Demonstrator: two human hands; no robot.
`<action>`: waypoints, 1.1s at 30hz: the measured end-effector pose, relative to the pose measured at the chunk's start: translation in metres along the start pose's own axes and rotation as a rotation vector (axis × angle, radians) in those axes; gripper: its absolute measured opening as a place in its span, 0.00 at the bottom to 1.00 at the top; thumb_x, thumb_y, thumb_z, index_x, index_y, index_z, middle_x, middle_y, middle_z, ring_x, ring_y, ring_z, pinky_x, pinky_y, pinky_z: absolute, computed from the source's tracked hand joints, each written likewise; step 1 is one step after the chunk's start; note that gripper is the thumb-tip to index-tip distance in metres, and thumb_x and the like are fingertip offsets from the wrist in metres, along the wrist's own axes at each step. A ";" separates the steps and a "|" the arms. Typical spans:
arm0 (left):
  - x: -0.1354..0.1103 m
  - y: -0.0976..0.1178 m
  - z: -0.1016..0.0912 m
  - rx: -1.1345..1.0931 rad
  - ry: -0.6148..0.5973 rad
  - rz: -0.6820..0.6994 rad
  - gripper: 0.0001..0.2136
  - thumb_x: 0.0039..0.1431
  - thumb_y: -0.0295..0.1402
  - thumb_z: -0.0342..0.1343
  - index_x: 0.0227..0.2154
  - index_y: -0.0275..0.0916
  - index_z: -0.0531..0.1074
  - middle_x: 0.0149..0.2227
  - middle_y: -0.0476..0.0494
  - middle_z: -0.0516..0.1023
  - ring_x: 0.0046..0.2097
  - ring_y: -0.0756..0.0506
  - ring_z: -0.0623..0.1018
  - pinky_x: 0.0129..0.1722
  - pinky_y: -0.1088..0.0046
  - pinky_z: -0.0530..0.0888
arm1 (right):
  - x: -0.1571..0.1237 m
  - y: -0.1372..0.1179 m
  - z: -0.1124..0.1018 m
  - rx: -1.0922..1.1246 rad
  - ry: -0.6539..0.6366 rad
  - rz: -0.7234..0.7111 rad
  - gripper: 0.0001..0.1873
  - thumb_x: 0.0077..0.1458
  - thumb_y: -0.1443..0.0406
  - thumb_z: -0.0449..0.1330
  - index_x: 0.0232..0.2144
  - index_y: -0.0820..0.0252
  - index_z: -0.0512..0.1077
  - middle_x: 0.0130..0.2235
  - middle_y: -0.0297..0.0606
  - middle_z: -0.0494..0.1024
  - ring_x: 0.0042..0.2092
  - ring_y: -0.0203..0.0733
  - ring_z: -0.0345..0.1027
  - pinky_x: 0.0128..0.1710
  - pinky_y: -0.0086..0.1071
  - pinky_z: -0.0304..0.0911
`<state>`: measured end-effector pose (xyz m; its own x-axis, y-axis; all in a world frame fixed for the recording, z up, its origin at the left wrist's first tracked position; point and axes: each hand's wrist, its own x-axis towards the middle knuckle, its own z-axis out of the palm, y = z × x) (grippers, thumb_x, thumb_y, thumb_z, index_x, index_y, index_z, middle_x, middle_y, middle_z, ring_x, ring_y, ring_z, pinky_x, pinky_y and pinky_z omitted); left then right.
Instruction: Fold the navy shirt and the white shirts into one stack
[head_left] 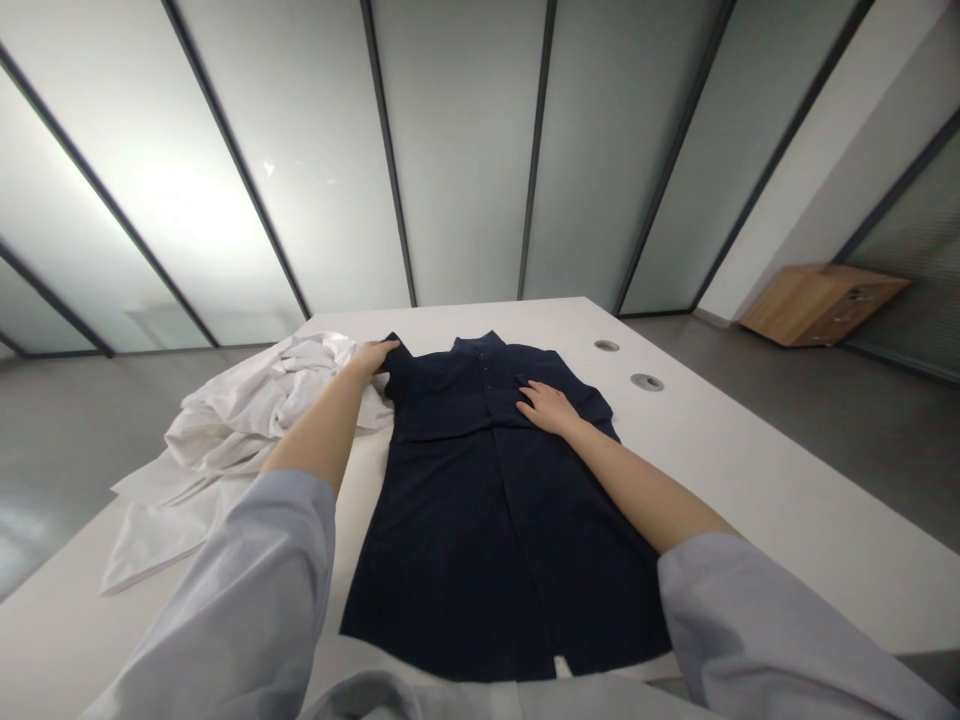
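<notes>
A dark navy button-front shirt dress (495,520) lies flat and face up on the white table (750,480), its stand collar pointing away from me. My left hand (373,357) is at the dress's shoulder on the left side, its fingers gathered on the edge of the cloth. My right hand (547,408) rests flat on the chest of the dress, beside the dark buttons, with its fingers spread. A crumpled white cloth garment (232,430) lies in a heap to the left of the dress, under my left forearm and partly over the table edge.
Two round grommets (630,362) are set in the table at the far right. Pale blue sleeves cover my upper arms at the bottom of the view. A low wooden cabinet (821,305) stands on the grey floor at the right, with frosted glass walls behind.
</notes>
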<state>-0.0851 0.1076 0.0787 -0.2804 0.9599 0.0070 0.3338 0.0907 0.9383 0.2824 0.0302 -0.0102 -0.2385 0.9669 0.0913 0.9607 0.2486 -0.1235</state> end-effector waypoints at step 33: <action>-0.027 0.027 0.031 0.004 -0.286 0.325 0.14 0.53 0.31 0.57 0.44 0.38 0.71 0.38 0.42 0.77 0.41 0.43 0.78 0.45 0.64 0.73 | 0.000 0.001 0.001 0.005 0.013 -0.009 0.29 0.64 0.53 0.46 0.62 0.61 0.62 0.65 0.48 0.57 0.65 0.52 0.49 0.63 0.46 0.49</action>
<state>-0.0411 0.0925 0.0932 0.1005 0.9735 0.2054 0.3676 -0.2281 0.9016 0.2835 0.0301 -0.0110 -0.2455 0.9636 0.1056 0.9577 0.2579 -0.1274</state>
